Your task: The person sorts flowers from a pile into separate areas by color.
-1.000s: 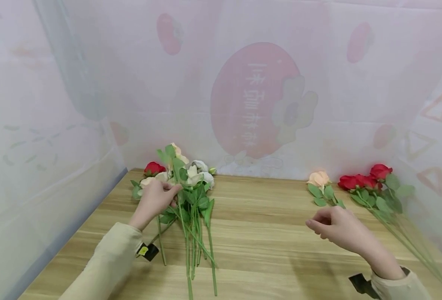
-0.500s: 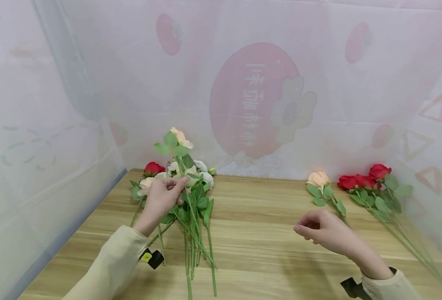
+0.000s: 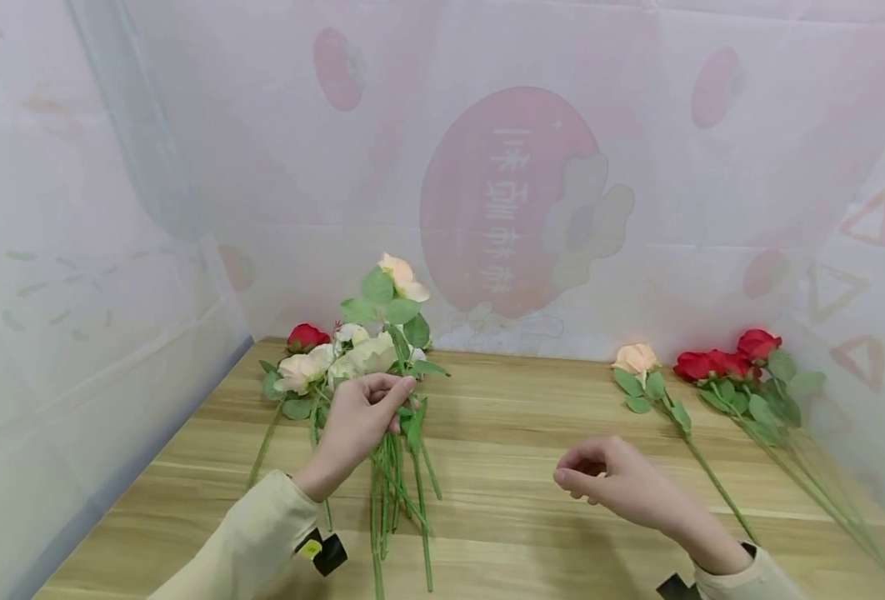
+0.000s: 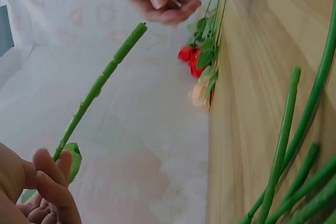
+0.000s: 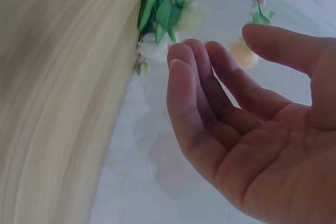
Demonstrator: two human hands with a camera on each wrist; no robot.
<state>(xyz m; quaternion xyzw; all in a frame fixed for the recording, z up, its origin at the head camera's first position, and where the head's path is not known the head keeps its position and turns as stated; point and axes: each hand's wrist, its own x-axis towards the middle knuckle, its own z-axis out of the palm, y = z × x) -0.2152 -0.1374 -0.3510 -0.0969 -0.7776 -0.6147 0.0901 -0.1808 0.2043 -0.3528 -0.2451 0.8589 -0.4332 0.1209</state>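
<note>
My left hand pinches the stem of a peach artificial rose and holds it upright above the other flowers. In the left wrist view, the rose's cut stem juts out past the fingers. Below that hand lies a pile of white and cream flowers, their green stems toward the front. My right hand hovers over the middle right of the table, fingers loosely bent with nothing in them, as the right wrist view confirms. Beyond it lies another peach rose.
Several red roses lie at the table's right side, stems running toward the front right. One red rose is at the back left. The wooden table is enclosed by pale printed cloth at the back and both sides.
My left hand has lifted the peach rose out of the pile and carried it to the right. My right hand has moved left, uncovering more of the lying peach rose's stem.
</note>
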